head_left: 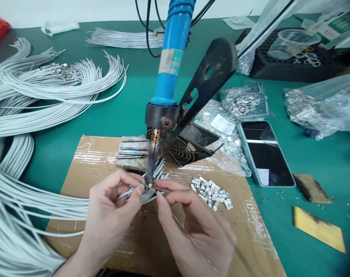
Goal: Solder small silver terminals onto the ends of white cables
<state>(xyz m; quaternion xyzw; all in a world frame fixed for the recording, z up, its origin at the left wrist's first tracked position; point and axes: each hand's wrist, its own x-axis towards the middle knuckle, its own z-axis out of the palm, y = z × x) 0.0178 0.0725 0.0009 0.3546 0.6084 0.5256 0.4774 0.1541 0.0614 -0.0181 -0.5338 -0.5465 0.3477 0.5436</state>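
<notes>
One white wire (125, 194) is pinched between thumb and forefinger of the left hand (114, 207), just beside the soldering iron's (166, 82) tip. More wires (63, 206) trail off left of that hand. The right hand (196, 221), thumb and forefinger pressed together, grips a thin strand (180, 224) near the same tip. Just ahead of it, metal pieces (211, 192) lie on cardboard (89, 156).

No words or numbers are showing clearly enough to read. A white label (222, 124) is sitting on a clear plastic bag (238, 166), its print appearing too small. A worn, illegible sticker (166, 61) is wrapping the blue soldering iron (166, 90); a green-and-white packet (340, 27) is carrying blurred marks.
</notes>
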